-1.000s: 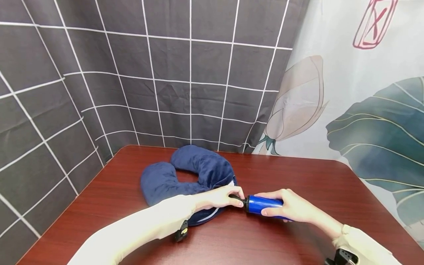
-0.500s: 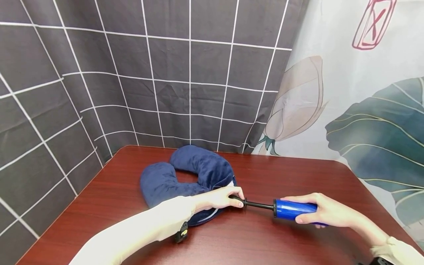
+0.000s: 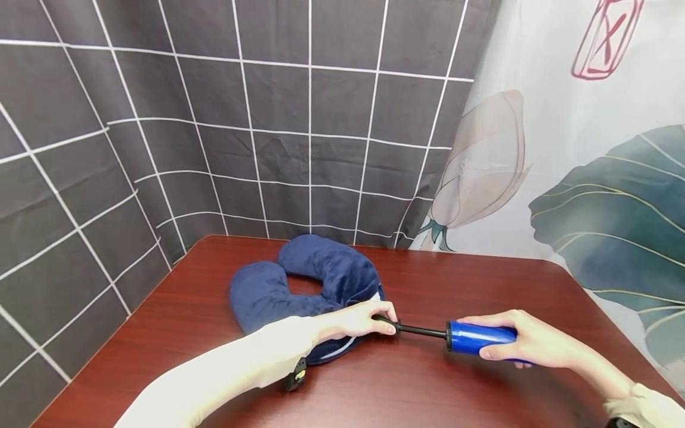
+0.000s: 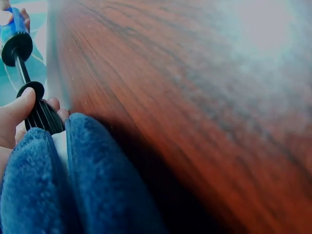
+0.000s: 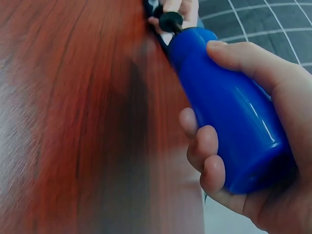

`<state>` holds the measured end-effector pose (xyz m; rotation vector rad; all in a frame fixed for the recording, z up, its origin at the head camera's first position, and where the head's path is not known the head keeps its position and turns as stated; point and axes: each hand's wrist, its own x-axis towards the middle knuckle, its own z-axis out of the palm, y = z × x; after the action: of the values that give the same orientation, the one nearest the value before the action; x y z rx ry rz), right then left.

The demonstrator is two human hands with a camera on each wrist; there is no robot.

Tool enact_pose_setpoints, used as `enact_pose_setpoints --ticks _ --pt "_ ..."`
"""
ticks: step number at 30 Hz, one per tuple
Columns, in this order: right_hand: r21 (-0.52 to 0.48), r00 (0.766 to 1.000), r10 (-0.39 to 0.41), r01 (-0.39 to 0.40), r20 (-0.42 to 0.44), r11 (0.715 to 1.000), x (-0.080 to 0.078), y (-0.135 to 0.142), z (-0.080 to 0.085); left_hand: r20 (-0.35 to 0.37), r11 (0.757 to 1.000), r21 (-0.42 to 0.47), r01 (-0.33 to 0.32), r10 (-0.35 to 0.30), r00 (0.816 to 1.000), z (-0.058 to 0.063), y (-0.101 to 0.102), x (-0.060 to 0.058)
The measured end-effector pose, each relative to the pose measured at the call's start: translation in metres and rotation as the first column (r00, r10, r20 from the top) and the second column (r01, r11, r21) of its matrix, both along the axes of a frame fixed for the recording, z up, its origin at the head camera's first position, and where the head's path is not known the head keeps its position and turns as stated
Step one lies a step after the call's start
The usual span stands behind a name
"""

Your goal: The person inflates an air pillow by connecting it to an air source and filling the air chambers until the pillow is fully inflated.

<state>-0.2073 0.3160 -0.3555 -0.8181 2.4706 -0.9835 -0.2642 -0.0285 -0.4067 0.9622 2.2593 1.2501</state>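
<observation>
Nearest on the R, R grip (image 3: 535, 342) holds the blue barrel (image 5: 229, 112) of a hand pump, thumb & fingers on opp. sides; pump sits roughly level over the tabletop (image 3: 481, 279), btw. the two grips. Prob. light, stiff plastic; glossy skin could be a bit slippery, so a full wrap at mid-barrel seems the best hold. Not esp. fragile, tho the thin black rod (image 3: 425, 331), exposed here, would likely bind or bend if loaded off-line. At its L end is a ridged black end piece (image 4: 44, 117), held in L grip (image 3: 369, 317); ridges prob. help vs. slipping. Next out: navy U-shaped neck pillow (image 3: 348, 267), plush, prob. soft & v. light, lying on the tabletop just beside L grip, w/ a white strip (image 3: 377, 295) showing at its edge. Whether end piece joins anything inside, can't tell. L sleeve (image 3: 214, 380) cuts across in front of pillow's near side, so access there looks blocked. Farther back: gray grid curtain (image 3: 278, 154) behind tabletop, pale floral curtain (image 3: 562, 131) to the R.
</observation>
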Motion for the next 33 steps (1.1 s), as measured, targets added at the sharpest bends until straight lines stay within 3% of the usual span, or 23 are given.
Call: enact_pose_setpoints --ticks 4,9,18,25,33 --pt "0.016 1.0 0.011 -0.01 -0.027 1.0 -0.01 -0.018 -0.002 0.017 1.0 0.017 -0.012 0.011 1.0 -0.002 0.0 -0.002" --pt "0.021 1.0 0.012 -0.012 -0.003 1.0 -0.02 -0.042 -0.006 0.067 0.998 0.043 -0.035 0.033 0.997 -0.003 0.0 -0.002" --pt "0.028 0.999 -0.008 0.009 -0.04 1.0 -0.025 -0.074 -0.021 0.073 0.998 0.039 -0.047 0.044 0.996 -0.005 0.002 -0.002" --pt "0.036 0.999 -0.012 0.014 -0.048 0.999 -0.019 -0.063 -0.016 0.077 0.999 -0.002 -0.052 0.052 0.996 0.0 0.002 -0.005" --pt "0.033 0.999 -0.026 0.025 0.039 0.999 -0.009 -0.026 -0.008 0.089 0.998 -0.012 -0.059 0.06 0.994 0.001 0.001 -0.004"
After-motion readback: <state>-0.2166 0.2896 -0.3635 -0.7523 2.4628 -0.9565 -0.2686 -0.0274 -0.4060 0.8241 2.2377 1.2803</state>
